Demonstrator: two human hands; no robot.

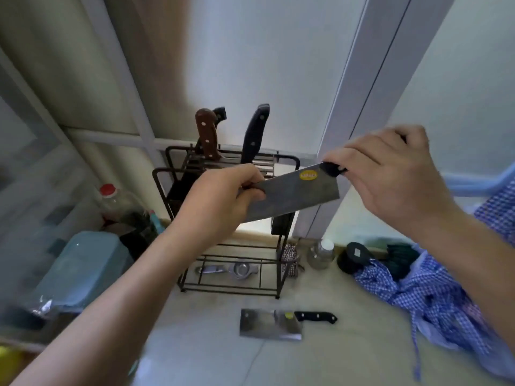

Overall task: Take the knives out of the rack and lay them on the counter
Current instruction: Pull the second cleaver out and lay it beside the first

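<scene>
Both hands carry a cleaver [295, 195] clear of the rack [178, 174]: right hand [390, 176] grips its handle, left hand [223, 201] pinches the blade's far end, probably steadying it. At six o'clock, another cleaver [270, 324] lies on the counter [348, 358]; two knives [207, 133] remain racked

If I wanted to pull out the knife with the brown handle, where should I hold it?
Hold the brown handle around its middle, reaching down from above. It stands nearly upright out of the top of the rack, with the blade hidden down inside, so the handle is the only safe part showing. Pulling straight up along the handle's line would probably free it best.
</scene>
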